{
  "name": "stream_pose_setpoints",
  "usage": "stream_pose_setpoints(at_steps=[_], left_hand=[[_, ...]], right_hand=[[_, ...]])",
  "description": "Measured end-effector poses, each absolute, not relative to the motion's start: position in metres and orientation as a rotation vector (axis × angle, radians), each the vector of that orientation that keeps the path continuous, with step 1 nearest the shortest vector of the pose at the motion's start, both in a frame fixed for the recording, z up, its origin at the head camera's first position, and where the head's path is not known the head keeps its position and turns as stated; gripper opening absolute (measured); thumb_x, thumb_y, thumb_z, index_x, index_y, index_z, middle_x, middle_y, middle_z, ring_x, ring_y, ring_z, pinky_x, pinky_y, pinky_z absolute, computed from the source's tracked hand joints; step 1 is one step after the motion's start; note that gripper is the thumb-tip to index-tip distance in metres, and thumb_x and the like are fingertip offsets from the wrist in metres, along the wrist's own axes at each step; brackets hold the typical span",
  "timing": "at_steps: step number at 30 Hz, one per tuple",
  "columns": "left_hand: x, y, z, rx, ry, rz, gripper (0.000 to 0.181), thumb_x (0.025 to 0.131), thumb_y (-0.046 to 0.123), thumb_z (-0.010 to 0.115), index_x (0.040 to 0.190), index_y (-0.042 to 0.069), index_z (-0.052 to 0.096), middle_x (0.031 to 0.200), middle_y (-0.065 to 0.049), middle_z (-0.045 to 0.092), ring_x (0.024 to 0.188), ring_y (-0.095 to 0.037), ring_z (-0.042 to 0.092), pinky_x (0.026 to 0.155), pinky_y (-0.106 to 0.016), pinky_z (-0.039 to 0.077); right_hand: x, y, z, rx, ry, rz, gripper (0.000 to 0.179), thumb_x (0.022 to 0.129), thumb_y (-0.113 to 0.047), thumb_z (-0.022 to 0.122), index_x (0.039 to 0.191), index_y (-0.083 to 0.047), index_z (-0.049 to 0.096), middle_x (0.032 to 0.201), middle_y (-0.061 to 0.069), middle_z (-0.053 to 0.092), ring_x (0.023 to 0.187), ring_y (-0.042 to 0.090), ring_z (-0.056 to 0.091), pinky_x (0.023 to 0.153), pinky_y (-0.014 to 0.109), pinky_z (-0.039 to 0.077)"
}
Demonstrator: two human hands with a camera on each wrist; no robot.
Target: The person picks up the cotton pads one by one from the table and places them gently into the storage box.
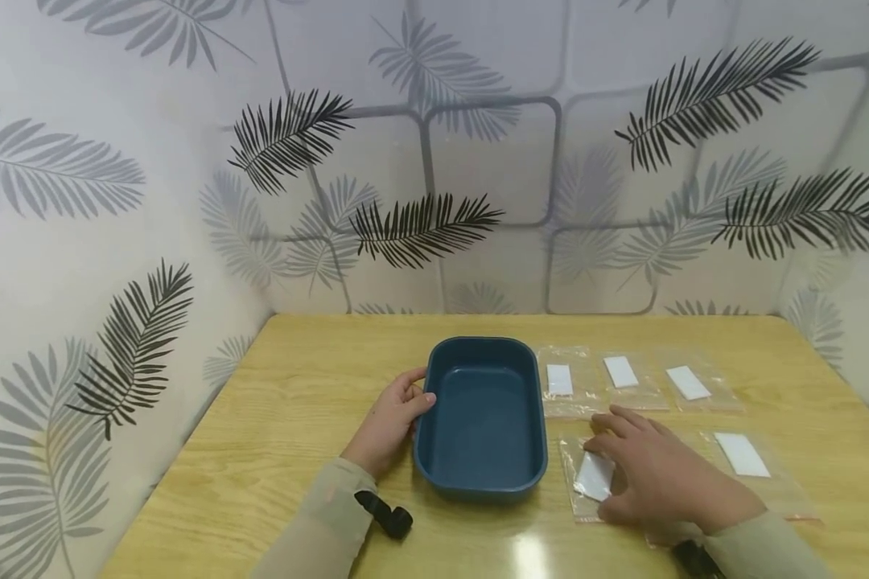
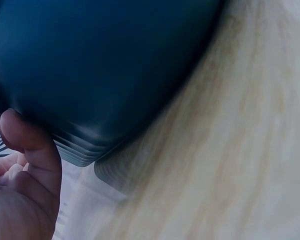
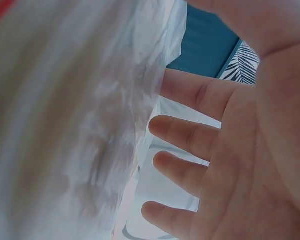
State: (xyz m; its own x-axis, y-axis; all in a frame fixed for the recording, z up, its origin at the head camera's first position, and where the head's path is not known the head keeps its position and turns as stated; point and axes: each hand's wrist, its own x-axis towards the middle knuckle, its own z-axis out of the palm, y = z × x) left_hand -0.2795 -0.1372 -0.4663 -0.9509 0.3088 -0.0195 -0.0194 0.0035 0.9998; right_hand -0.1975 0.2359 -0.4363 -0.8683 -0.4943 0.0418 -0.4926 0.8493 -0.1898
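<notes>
As right hand (image 1: pixel 662 474) half-hides packet (image 1: pixel 591 480) — 3 others (image 1: pixel 620 371) beyond.

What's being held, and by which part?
The left hand grips the blue tray by its left rim; whether the right hand grips a plastic bag is unclear.

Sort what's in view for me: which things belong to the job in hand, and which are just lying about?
Seemingly in the job:
blue tub, held by the left hand
clear bag at the right hand

Seemingly just lying about:
three bags in the back row
the bag right of the right hand
</notes>
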Motion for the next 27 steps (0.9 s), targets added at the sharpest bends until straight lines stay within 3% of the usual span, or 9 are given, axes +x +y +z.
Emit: stream_pose_setpoints(at_steps=[9,19,27], left_hand=[[-0.2813,-0.1367,-0.4634,0.316,2.056,2.034,0.053,0.104,0.014,0.058,0.153,0.010,0.039,0.097,-0.013,0.057,0.069,-0.018,0.051,0.061,-0.028,0.045],[-0.2787,-0.1376,-0.4618,0.296,2.061,2.029,0.054,0.103,0.013,0.058,0.153,0.009,0.038,0.097,-0.014,0.056,0.068,-0.017,0.051,0.061,-0.028,0.046],[-0.2779,-0.1372,-0.4623,0.289,2.051,2.039,0.055,0.103,0.014,0.060,0.153,0.010,0.039,0.097,-0.014,0.057,0.069,-0.018,0.052,0.061,-0.028,0.046]], right_hand=[[-0.2006,0.2381,-0.4365,-0.918,3.045,-0.245,0.068,0.067,-0.051,0.085,0.121,-0.011,0.071,0.140,0.017,0.055,0.136,0.048,0.040,0.105,0.064,0.035],[-0.2006,0.2359,-0.4363,-0.899,3.080,-0.222,0.062,0.066,-0.055,0.084,0.113,-0.016,0.070,0.140,0.018,0.055,0.136,0.048,0.041,0.106,0.064,0.034],[-0.1981,0.2339,-0.4393,-0.874,3.096,-0.209,0.075,0.068,-0.059,0.082,0.125,-0.012,0.069,0.143,0.018,0.053,0.137,0.047,0.039,0.106,0.064,0.034]])
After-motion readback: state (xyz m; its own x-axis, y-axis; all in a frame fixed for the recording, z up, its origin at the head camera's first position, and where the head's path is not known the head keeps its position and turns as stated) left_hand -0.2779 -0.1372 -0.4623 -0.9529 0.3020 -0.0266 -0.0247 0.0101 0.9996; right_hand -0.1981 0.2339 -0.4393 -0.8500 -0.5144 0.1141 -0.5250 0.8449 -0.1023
